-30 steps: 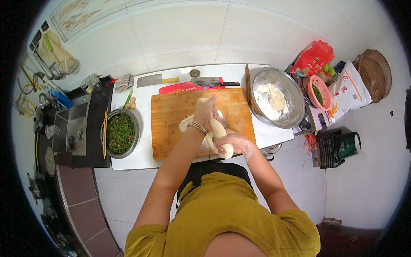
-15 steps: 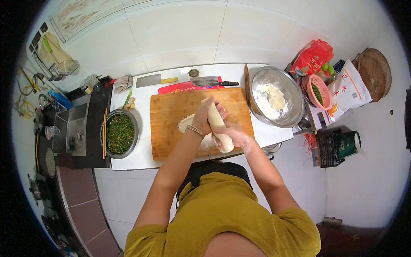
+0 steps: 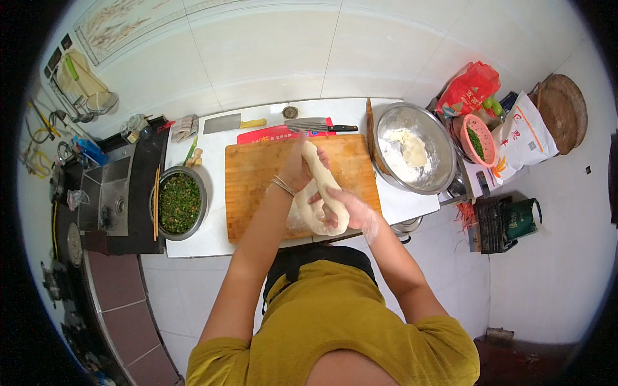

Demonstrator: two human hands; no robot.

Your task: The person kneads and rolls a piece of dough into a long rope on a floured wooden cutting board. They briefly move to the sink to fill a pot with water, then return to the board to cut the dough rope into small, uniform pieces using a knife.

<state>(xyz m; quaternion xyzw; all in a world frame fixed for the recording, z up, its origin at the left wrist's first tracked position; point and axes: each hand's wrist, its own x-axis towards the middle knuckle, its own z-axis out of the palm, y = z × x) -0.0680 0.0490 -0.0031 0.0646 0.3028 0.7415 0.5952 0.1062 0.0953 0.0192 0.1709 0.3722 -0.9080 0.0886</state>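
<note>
A thick rope of pale dough (image 3: 318, 168) hangs over the wooden cutting board (image 3: 251, 186), held between my two hands. Its lower part curves round toward the left in a loop. My left hand (image 3: 298, 168) grips the upper stretch, thumb up along its side and fingertips showing beyond it. My right hand (image 3: 351, 209), dusted with flour, is wrapped round the dough lower down. White flour lies on the board beneath, partly hidden by the dough and my arms.
Left of the board stands a bowl of chopped greens (image 3: 179, 202) with chopsticks (image 3: 156, 202) across its rim. A cleaver (image 3: 222, 123) and a black-handled knife (image 3: 322, 127) lie behind the board. A large steel bowl (image 3: 443, 157) with floury dough stands at right, near a pink basket (image 3: 489, 149).
The dough rope has grown longer and thinner in the middle, and its lower end now bends into a loop. My left hand has shifted slightly left.
</note>
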